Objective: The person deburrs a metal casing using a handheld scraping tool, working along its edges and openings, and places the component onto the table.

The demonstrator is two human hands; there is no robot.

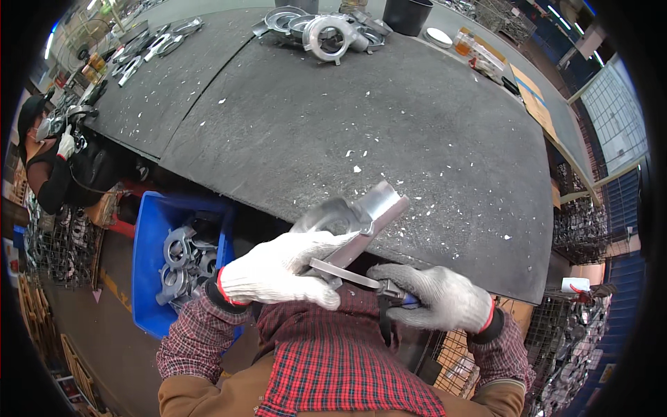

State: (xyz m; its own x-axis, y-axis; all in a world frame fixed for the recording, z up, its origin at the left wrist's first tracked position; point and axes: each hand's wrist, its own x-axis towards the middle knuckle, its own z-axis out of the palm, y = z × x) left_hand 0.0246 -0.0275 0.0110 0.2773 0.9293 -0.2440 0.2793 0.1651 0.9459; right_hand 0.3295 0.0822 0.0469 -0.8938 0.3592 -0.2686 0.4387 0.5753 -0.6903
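Observation:
My left hand [274,267], in a white knit glove, grips a silver cast-metal part [381,207] at the table's near edge. The part has a trough-like end pointing away from me and a rounded section blurred by motion. In a greyish-white glove, my right hand [445,300] is wrapped round the handle of a hand tool with a narrow flat bar [344,272]. The bar reaches left, close against the part's near side; whether it touches cannot be made out. Dark and blue pieces of the handle show at the fingers.
Pale chips dot the dark table [292,132]. Several ring-shaped castings [328,38] are heaped at its far side, near a black bucket [407,15]. A blue bin [144,264] at lower left holds similar castings. A co-worker [52,149] works at far left.

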